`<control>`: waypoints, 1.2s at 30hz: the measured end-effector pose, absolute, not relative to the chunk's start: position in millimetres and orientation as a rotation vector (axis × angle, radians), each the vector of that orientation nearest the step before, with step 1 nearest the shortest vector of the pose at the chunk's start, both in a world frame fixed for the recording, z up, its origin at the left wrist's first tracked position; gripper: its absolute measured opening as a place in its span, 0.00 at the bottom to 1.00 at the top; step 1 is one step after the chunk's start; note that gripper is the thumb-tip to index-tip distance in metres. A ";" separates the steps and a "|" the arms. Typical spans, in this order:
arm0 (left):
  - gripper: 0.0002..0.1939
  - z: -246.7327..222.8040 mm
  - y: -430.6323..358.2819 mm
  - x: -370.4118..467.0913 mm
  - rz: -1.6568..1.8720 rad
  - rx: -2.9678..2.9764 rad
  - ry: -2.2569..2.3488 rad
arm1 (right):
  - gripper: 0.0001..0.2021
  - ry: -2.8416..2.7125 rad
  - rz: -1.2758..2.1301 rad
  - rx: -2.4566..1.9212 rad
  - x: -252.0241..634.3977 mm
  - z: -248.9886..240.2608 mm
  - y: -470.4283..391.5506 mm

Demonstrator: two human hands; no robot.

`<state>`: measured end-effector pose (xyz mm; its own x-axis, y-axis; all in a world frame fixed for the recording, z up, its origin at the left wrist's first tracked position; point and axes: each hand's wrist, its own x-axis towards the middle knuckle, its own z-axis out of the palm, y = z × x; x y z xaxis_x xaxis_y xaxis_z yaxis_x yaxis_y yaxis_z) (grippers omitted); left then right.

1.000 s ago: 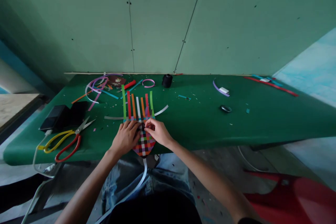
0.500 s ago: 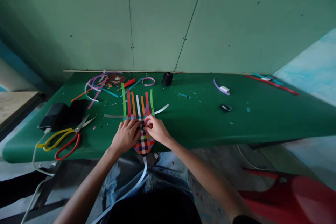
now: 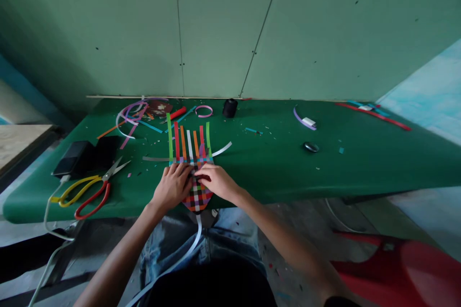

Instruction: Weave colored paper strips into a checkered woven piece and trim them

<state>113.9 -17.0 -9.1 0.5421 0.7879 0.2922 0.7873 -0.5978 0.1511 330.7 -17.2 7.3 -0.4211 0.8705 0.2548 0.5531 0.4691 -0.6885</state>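
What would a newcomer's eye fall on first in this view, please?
Probably the multicoloured woven piece at the near edge of the green table, with the left hand and right hand on it. The open, yellow-and-red-handled scissors might come next, lying on the table to the left of both hands.

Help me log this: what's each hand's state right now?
Left hand: open, laid on the multicolored woven-strip piece.
Right hand: at the same piece; whether it's pinching anything cannot be told.
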 end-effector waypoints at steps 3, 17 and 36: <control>0.21 -9.8 -16.7 113.5 0.531 2.761 1.409 | 0.19 -2.041 0.775 -1.184 330.7 5.6 -18.0; 0.19 -10.7 -16.6 113.6 0.544 2.762 1.410 | 0.12 -1.775 1.119 -1.139 328.1 -6.6 -4.0; 0.22 -12.2 -15.7 113.1 0.538 2.754 1.415 | 0.11 -1.993 0.615 -1.179 330.9 -15.4 -0.9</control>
<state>113.1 -15.7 -12.2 0.5359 0.7890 0.3005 0.7893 -0.5946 0.1534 330.9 -0.9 -15.4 -0.3141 0.8843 0.3455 0.5359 0.4655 -0.7043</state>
